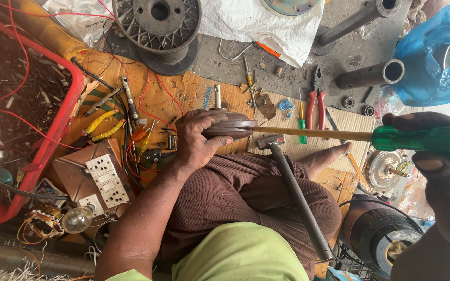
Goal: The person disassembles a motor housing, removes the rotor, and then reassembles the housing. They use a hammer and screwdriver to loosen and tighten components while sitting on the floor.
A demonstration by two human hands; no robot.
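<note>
Cluttered workshop floor, cardboard sheet [194,93] as work mat. Head view: left hand [199,136] clamped over dark round motor housing [231,127], pressing it onto cardboard just above person's knee. Right hand [446,156] closed round green-handled screwdriver [371,136]; blade tip sits in housing seam. Step in hand looks like prying halves apart. Next move likely calls for steady leverage, firm hold. Hammer [292,192] lies below housing; red pliers [316,101] right of it.
</note>
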